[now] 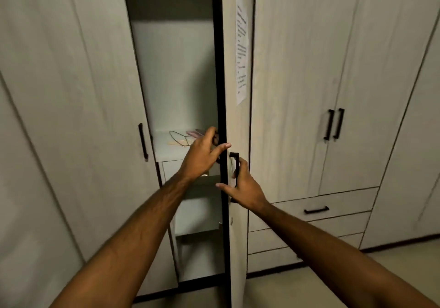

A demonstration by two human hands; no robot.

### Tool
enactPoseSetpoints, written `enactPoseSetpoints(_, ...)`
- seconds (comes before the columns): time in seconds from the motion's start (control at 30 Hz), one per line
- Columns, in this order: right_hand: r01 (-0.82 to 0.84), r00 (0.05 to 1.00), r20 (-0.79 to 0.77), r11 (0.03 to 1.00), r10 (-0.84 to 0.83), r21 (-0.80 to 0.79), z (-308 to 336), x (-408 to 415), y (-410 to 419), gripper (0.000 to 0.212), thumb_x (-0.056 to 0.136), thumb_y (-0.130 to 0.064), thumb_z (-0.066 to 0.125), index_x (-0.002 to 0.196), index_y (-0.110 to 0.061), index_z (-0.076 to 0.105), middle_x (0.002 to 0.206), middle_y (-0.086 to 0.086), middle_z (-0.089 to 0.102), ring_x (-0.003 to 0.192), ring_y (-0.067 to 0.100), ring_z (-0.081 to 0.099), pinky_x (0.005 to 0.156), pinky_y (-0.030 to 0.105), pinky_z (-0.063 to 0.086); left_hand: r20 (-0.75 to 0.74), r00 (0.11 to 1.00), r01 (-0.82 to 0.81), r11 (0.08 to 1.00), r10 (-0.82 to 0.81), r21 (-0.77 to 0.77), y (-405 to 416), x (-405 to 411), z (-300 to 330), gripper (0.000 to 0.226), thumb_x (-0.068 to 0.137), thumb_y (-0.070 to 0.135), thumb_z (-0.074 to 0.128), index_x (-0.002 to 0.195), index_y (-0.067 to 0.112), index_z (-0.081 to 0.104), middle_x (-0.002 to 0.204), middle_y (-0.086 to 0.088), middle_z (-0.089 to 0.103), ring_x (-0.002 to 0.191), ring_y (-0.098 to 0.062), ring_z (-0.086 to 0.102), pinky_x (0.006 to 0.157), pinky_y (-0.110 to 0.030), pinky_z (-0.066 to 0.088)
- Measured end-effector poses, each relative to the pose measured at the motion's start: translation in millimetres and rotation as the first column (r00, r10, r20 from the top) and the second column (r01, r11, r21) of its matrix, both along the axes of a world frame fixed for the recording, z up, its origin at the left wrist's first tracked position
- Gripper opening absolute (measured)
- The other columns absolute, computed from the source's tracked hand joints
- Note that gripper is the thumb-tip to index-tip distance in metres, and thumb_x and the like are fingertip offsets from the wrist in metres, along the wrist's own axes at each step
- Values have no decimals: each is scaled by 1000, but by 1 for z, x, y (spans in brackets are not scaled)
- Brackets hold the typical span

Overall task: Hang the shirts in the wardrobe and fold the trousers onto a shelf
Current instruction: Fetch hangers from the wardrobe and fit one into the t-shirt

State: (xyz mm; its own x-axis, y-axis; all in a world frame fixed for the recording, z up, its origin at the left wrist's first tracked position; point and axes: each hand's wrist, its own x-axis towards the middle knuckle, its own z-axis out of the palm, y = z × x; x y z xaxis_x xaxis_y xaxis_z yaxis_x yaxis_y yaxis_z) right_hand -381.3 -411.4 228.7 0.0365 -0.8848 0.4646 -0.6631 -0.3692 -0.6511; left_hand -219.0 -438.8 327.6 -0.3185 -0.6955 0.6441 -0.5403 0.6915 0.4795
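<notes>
presently i note my left hand (202,152) curled round the edge of the open wardrobe door (238,122), right hand (240,184) fingers wrapped on its black handle (235,165).

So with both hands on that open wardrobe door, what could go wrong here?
The left hand curls round the door's black edge, so its fingers could get pinched if the door swings shut. The right hand grips the black handle; pulled wider, the door may bang the neighbouring cabinet. The hangers lie loose on the shelf and could snag.
</notes>
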Motion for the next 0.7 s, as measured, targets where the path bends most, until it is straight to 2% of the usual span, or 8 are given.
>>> enactPoseSetpoints(0.07,70,996,-62,997,-72,-21,-1,-28,15,99,80,-66,65,151,-32,5,132,0,48,98,21,65,76,37,58,14,999,36,999,-36,-15,8,-29,0,41,92,54,62,112,22,45,89,2,65,63,-9,69,62,-43,58)
enactPoseSetpoints(0.13,148,983,-110,989,-150,-29,-2,-60,25,96,82,-61,65,150,-29,4,110,-4,55,84,16,65,68,32,55,28,999,28,998,-26,-47,15,-63,3,44,90,54,66,113,24,44,87,8,65,58,-4,67,63,-39,56)
enactPoseSetpoints(0.2,205,972,-118,979,-205,-7,-3,-90,30,93,83,-55,64,150,-26,6,100,-6,58,79,14,63,68,33,55,51,999,8,998,-5,-59,18,-99,4,53,85,62,66,117,28,40,91,12,65,63,-4,66,64,-36,55)
enactPoseSetpoints(0.3,233,971,-58,972,-232,26,-6,-143,37,91,80,-51,62,150,-29,8,113,-1,63,91,18,66,79,44,58,29,1000,-7,999,8,-42,21,-160,4,72,81,65,68,132,30,34,117,12,57,86,-10,65,69,-33,53)
enactPoseSetpoints(0.37,223,974,-57,973,-220,53,-4,-177,39,93,78,-52,60,150,-28,7,132,4,56,103,24,65,84,48,56,-5,1000,-3,998,3,-62,22,-199,3,84,80,64,70,143,28,27,139,8,44,110,-14,61,79,-35,54)
enactPoseSetpoints(0.43,204,977,-79,976,-198,81,1,-212,38,91,80,-49,62,150,-26,9,138,6,49,105,26,63,84,48,56,-11,1000,-10,997,9,-81,22,-239,4,92,82,62,70,151,25,23,151,3,33,126,-19,52,88,-38,54)
enactPoseSetpoints(0.6,98,995,-5,985,-98,139,8,-276,32,76,86,-32,65,144,-17,18,122,-1,51,106,23,62,89,40,54,4,999,-47,997,47,-54,17,-306,2,98,84,57,70,156,17,17,157,-4,25,136,-25,44,98,-42,52)
enactPoseSetpoints(0.7,63,998,0,989,-63,135,8,-295,28,75,90,-25,64,148,-14,17,127,-4,46,114,19,58,92,29,47,8,998,-63,996,64,-68,10,-326,0,99,83,60,69,156,16,17,155,-7,26,135,-28,43,98,-43,52)
